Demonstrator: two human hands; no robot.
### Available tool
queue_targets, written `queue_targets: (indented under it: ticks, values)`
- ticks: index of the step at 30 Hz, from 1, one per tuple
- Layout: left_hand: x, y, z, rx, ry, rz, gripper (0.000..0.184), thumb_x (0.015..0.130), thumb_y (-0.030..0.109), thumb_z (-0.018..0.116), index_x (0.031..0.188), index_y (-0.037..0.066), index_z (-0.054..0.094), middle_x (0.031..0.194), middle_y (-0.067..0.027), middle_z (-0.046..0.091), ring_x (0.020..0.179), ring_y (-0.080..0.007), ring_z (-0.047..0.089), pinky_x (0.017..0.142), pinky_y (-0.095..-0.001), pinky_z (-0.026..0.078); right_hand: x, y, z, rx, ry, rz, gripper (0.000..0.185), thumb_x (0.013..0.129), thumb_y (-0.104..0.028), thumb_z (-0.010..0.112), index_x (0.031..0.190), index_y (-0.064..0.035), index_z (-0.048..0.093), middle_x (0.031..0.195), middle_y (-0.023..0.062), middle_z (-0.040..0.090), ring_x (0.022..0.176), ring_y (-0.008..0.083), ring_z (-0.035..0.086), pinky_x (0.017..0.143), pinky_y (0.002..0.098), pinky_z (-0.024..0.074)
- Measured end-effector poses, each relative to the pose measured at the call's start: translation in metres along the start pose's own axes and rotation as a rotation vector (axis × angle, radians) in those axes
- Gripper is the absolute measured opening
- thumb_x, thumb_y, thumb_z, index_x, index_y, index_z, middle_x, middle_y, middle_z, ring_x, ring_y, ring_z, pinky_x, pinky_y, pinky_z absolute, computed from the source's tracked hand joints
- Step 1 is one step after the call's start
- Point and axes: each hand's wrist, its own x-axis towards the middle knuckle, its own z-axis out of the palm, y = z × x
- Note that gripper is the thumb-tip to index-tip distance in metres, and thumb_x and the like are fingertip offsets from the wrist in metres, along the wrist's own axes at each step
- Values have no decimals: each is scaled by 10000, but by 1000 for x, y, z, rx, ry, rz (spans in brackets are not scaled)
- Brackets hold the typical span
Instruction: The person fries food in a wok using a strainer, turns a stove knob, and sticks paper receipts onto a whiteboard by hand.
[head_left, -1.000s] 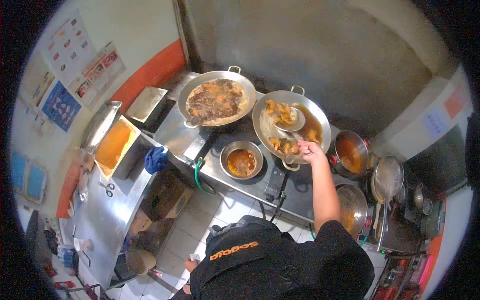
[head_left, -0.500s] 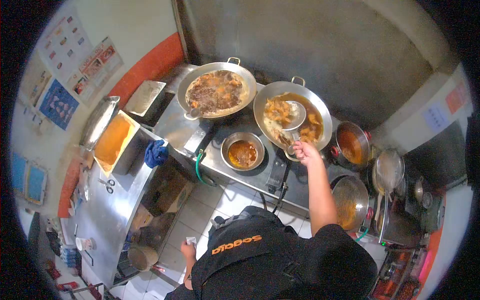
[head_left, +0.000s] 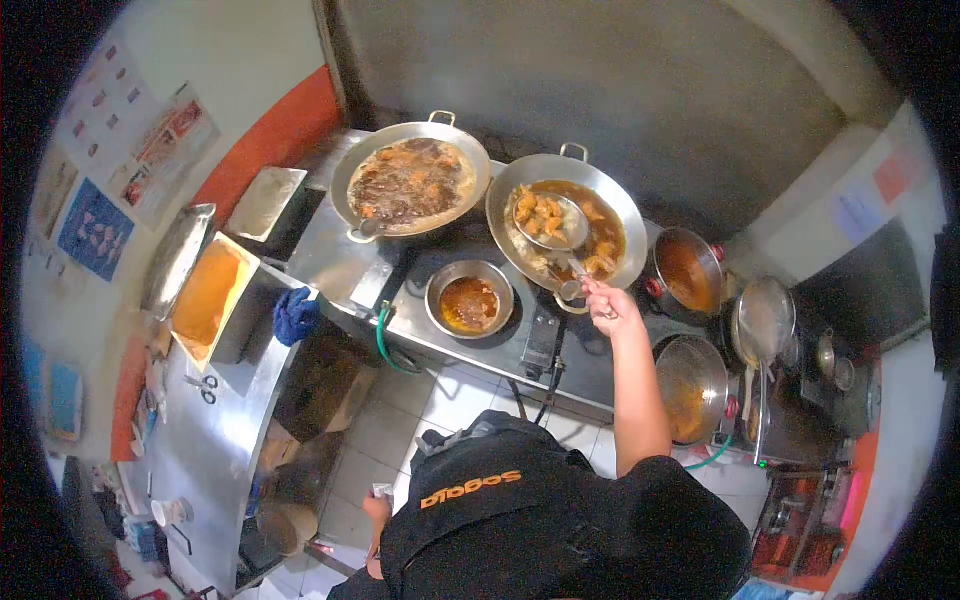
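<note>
My right hand (head_left: 612, 305) is closed round the handle of a strainer ladle (head_left: 552, 218), just over the near rim of the right wok (head_left: 628, 205). Golden-brown fried pieces (head_left: 540, 215) lie in the ladle's bowl, and more pieces sit in the brown oil around it. Low at my side, my left hand (head_left: 378, 502) holds a small whitish object (head_left: 383, 490), too small to identify. Bubbling dark oil with orange-brown pieces fills the left wok (head_left: 408, 130). In front of the woks stands a metal bowl (head_left: 470, 300) of reddish-brown sauce.
Two pots (head_left: 688, 272) with red handles stand right of the woks, near a long-handled strainer (head_left: 765, 318). On the left steel table (head_left: 205, 440) are scissors (head_left: 202, 387), a tray of orange powder (head_left: 212, 295) and a blue cloth (head_left: 296, 316). A green hose (head_left: 386, 340) hangs by the stove.
The ladle went down into the oil and now holds a heap of fried pieces again. My right hand stays on its handle. The whole view has shifted slightly.
</note>
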Motion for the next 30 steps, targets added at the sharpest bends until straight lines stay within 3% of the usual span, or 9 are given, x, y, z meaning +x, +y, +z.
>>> queue_targets:
  ticks: [3,6,10,12,15,18,24,30]
  values:
    - [28,-17,14,7,-15,-65,266,683,66,678,905,-66,613,840,-232,645,785,-335,642,686,-401,487,-36,-6,3,-74,44,-61,317,846,44,480,1157,-2,436,837,91,524,434,52,359,315,165,276]
    - [37,-18,14,-195,3,140,299,693,82,679,942,-70,612,882,-239,643,816,-343,640,714,-403,489,-62,-15,-1,-182,132,-164,268,831,47,510,1096,8,497,825,89,540,421,43,357,314,157,272]
    - [43,15,4,85,-39,27,318,697,84,678,966,-68,604,906,-241,639,864,-352,632,747,-408,484,-81,-36,-13,-372,326,-299,299,823,57,495,1117,10,463,807,99,543,426,53,366,337,175,281]
    - [41,24,2,37,-8,88,300,694,86,681,944,-65,611,888,-238,642,849,-348,637,739,-408,487,-84,-47,-21,-459,388,-353,376,813,59,491,1181,22,428,802,98,534,428,55,372,344,179,284]
    - [40,37,-1,-9,9,126,270,687,80,683,908,-61,621,859,-229,647,820,-344,643,726,-408,492,-82,-61,-34,-560,472,-367,466,799,59,491,1253,34,389,805,98,525,429,56,377,342,180,283]
    - [41,38,1,-38,43,171,242,675,69,685,879,-51,632,834,-221,652,793,-343,648,715,-405,496,-71,-68,-51,-595,558,-407,408,779,72,487,1182,20,441,682,72,507,388,93,380,313,226,263]
    - [46,31,0,-29,27,153,230,659,51,685,871,-26,637,824,-208,654,780,-332,651,710,-396,497,-57,-68,-75,-740,572,-399,438,769,77,489,1200,24,436,667,76,510,387,119,405,311,260,271]
    - [36,34,-7,-7,5,85,224,663,55,684,865,-25,629,812,-193,657,771,-310,653,699,-389,497,-59,-52,-49,-710,558,-307,487,763,68,482,1244,45,413,681,66,507,421,82,405,335,213,275]
